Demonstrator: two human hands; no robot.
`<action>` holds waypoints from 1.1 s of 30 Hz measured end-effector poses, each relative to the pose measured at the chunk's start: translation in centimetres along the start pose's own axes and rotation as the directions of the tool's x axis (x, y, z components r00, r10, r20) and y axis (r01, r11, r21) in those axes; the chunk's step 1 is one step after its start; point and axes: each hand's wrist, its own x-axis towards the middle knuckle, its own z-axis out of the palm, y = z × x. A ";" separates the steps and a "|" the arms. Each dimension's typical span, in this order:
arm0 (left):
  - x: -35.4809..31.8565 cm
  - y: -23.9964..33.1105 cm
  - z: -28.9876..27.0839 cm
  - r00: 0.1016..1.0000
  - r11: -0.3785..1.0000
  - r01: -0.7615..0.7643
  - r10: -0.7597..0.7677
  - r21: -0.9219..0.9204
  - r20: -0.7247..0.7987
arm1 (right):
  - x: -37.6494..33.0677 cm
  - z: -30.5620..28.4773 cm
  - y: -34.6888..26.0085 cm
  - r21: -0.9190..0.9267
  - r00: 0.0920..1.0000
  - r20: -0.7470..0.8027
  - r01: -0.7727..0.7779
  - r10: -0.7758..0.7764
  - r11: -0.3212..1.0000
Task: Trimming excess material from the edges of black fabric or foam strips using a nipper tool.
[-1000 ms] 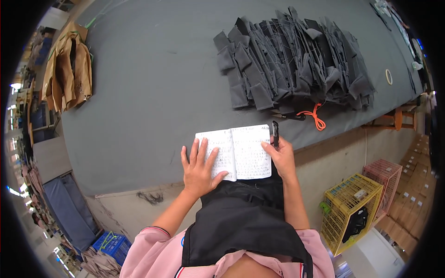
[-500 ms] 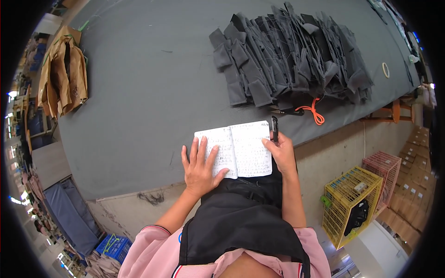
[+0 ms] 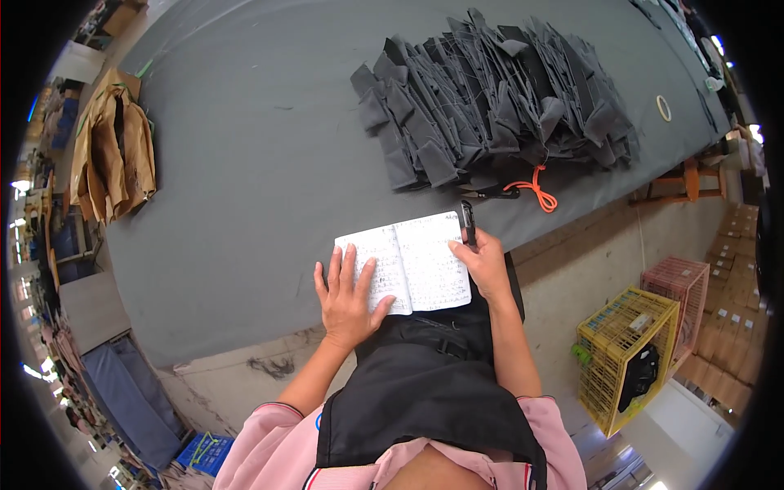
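Observation:
An open notebook with handwriting on both pages lies at the near edge of the grey-covered table. Spread flat on its left page is my left hand, fingers apart. My right hand grips the notebook's right edge, thumb on top of the page. A black pen stands up between the fingers of that same hand. Just beyond the notebook lie scissors with black handles and an orange cord. Behind them sits a large row of folded dark grey fabric pieces.
A brown paper bag stands at the table's left edge. A cream tape ring lies at the far right of the tabletop. On the floor to the right are a yellow crate, a pink crate and stacked cardboard boxes.
The view has shifted slightly, so the fabric, scissors and cord appear a little further left. Both hands keep their places on the notebook, and the pen stays in the right hand.

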 end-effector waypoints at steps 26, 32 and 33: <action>-0.2 0.1 0.1 0.999 0.999 0.038 -0.038 -0.020 -0.026 | 0.2 0.5 0.9 0.014 0.995 -0.061 0.079 -0.078 0.997; -0.2 0.1 0.1 0.999 0.999 0.035 -0.036 -0.017 -0.032 | 0.1 0.6 0.7 0.016 0.994 -0.063 0.087 -0.086 0.996; -0.2 0.1 0.2 0.999 0.999 0.035 -0.036 -0.017 -0.033 | 0.1 0.6 0.6 0.015 0.994 -0.063 0.087 -0.086 0.996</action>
